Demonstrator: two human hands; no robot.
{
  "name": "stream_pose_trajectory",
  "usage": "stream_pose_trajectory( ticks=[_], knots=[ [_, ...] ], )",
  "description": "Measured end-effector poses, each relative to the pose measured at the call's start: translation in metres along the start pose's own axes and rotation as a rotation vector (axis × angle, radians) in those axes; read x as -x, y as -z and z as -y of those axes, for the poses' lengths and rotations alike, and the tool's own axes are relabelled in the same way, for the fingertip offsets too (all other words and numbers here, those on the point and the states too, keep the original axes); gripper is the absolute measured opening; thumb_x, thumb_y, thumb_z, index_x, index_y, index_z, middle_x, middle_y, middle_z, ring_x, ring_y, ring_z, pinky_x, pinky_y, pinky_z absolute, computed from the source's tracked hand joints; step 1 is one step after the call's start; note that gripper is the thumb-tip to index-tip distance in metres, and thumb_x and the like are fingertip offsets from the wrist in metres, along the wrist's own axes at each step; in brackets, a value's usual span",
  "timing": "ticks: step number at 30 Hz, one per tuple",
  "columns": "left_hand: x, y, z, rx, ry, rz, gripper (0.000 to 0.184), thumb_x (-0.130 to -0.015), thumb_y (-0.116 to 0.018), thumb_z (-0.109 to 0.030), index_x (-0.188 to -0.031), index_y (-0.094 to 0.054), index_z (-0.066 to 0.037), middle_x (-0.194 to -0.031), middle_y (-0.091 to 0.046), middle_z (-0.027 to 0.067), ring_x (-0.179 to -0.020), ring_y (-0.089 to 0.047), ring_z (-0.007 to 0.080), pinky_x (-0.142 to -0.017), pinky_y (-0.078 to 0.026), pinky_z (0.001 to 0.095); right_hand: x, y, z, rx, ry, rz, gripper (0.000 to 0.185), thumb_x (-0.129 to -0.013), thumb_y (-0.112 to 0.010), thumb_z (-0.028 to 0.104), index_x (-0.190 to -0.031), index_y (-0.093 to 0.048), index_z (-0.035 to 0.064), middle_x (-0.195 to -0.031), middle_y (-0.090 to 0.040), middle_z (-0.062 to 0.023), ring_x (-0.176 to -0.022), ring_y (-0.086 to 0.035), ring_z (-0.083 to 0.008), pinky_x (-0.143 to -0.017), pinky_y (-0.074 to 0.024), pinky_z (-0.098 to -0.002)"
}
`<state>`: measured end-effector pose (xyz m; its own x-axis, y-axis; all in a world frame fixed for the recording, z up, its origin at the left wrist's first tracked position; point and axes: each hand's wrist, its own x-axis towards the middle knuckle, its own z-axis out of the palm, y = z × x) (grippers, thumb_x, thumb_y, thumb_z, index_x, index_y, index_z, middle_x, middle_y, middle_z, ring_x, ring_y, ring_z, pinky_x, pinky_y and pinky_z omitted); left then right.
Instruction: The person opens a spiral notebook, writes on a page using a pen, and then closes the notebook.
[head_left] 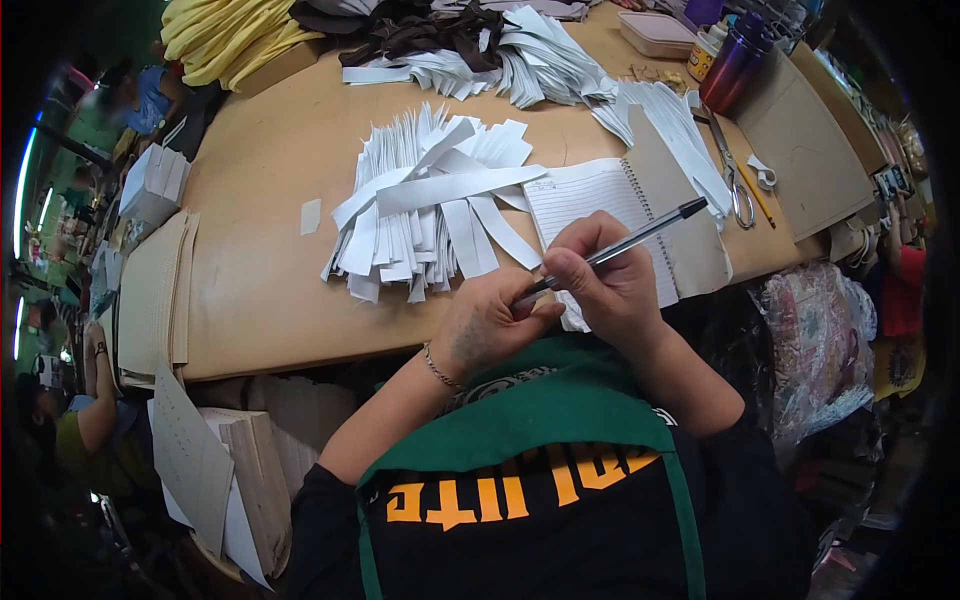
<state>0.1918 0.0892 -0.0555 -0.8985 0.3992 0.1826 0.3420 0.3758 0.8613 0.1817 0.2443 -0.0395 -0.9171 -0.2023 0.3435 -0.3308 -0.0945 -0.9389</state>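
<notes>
A clear-barrelled pen with a black cap (640, 234) slants between my hands, its capped end up to the right. My right hand (605, 272) pinches the barrel between thumb and fingers. My left hand (495, 318) is closed round the pen's lower end. Both hands are above the table's front edge, close together. Behind them lies an open spiral notebook (590, 205) with lined pages and some writing at its top. To its left, a heap of white elastic-like strips (400, 225) is spread, a few strips lying across the top and one reaching the notebook.
Scissors (738, 175), a yellow pencil (760, 202) and a purple-red bottle (737, 65) are at the right. More white strips (545, 60) and yellow cloth bundles (225, 40) lie at the back. Cardboard sheets (155, 290) stand at the left. Other people sit at the far left.
</notes>
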Motion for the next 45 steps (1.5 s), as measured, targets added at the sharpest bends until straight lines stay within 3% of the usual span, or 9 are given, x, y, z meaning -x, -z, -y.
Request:
stream_pose_trajectory(
  ticks=[5,8,15,18,21,25,33,40,45],
  knots=[
    [0.003,-0.003,0.006,-0.008,-0.111,0.001,0.022,-0.069,-0.070,-0.018,-0.070,-0.053,-0.003,-0.058,-0.048,0.0089,-0.050,-0.047,0.0221,-0.049,-0.039,0.0310,0.006,0.001,0.002,0.099,-0.072,0.080,0.023,-0.082,-0.062,0.021,-0.076,-0.052,0.0018,-0.065,-0.052,-0.0017,-0.059,-0.046,-0.0052,-0.052,-0.0382,-0.0201],
    [0.004,-0.005,0.009,0.043,-0.173,-0.028,0.019,-0.068,-0.070,-0.016,-0.073,-0.055,-0.004,-0.060,-0.050,0.0082,-0.052,-0.049,0.0216,-0.050,-0.040,0.0298,0.011,-0.004,-0.008,0.040,0.019,0.100,0.023,-0.082,-0.062,0.021,-0.076,-0.052,0.0015,-0.065,-0.051,-0.0026,-0.059,-0.047,-0.0065,-0.052,-0.0383,-0.0210],
    [0.009,-0.011,0.018,0.260,-0.055,-0.029,0.013,-0.069,-0.068,-0.008,-0.076,-0.059,-0.002,-0.065,-0.056,0.0086,-0.057,-0.054,0.0174,-0.053,-0.042,0.0273,0.014,-0.002,-0.010,0.114,0.112,0.219,0.041,-0.091,-0.034,0.037,-0.080,-0.055,0.0026,-0.087,-0.050,-0.0110,-0.082,-0.047,-0.0212,-0.078,-0.0359,-0.0307],
    [0.011,-0.013,0.026,0.238,-0.107,-0.007,0.012,-0.070,-0.066,-0.006,-0.079,-0.060,-0.001,-0.067,-0.058,0.0087,-0.059,-0.056,0.0164,-0.054,-0.043,0.0267,0.014,-0.007,-0.016,0.274,0.279,0.180,0.037,-0.091,-0.035,0.033,-0.088,-0.058,0.0037,-0.096,-0.049,-0.0133,-0.087,-0.045,-0.0245,-0.081,-0.0352,-0.0335],
    [0.013,-0.016,0.024,0.304,-0.112,0.007,0.012,-0.070,-0.064,-0.005,-0.082,-0.061,-0.001,-0.068,-0.060,0.0082,-0.061,-0.059,0.0168,-0.055,-0.045,0.0261,0.017,-0.012,-0.016,0.204,0.246,0.173,0.035,-0.090,-0.036,0.031,-0.092,-0.059,0.0049,-0.102,-0.048,-0.0147,-0.092,-0.043,-0.0257,-0.084,-0.0342,-0.0346],
    [0.011,-0.012,0.007,0.383,-0.003,0.071,0.017,-0.070,-0.062,-0.004,-0.087,-0.062,-0.004,-0.072,-0.062,0.0078,-0.066,-0.061,0.0191,-0.060,-0.048,0.0261,0.019,-0.009,-0.023,0.263,0.294,0.220,0.036,-0.091,-0.035,0.030,-0.088,-0.059,0.0044,-0.103,-0.049,-0.0155,-0.094,-0.044,-0.0262,-0.085,-0.0339,-0.0352],
    [0.016,-0.026,0.014,0.301,-0.207,-0.051,0.019,-0.069,-0.062,-0.003,-0.088,-0.062,-0.007,-0.074,-0.062,0.0073,-0.070,-0.063,0.0207,-0.064,-0.050,0.0276,0.022,-0.012,-0.025,0.283,0.354,0.317,0.036,-0.092,-0.033,0.031,-0.083,-0.057,0.0058,-0.110,-0.049,-0.0164,-0.106,-0.042,-0.0303,-0.093,-0.0299,-0.0395],
    [0.022,-0.036,0.018,0.417,-0.267,-0.142,0.012,-0.072,-0.063,-0.008,-0.083,-0.060,-0.005,-0.071,-0.060,0.0064,-0.062,-0.059,0.0185,-0.060,-0.047,0.0267,0.022,-0.013,-0.025,0.317,0.319,0.374,0.026,-0.088,-0.044,0.028,-0.098,-0.059,0.0106,-0.126,-0.040,-0.0167,-0.120,-0.030,-0.0361,-0.098,-0.0253,-0.0437],
    [0.023,-0.031,0.021,0.451,-0.152,0.029,0.009,-0.074,-0.062,-0.009,-0.080,-0.058,-0.004,-0.070,-0.059,0.0061,-0.060,-0.056,0.0169,-0.058,-0.045,0.0262,0.027,-0.016,-0.018,0.533,0.356,0.454,0.031,-0.086,-0.048,0.029,-0.111,-0.054,0.0099,-0.127,-0.039,-0.0176,-0.119,-0.032,-0.0354,-0.097,-0.0278,-0.0428]
  ],
)
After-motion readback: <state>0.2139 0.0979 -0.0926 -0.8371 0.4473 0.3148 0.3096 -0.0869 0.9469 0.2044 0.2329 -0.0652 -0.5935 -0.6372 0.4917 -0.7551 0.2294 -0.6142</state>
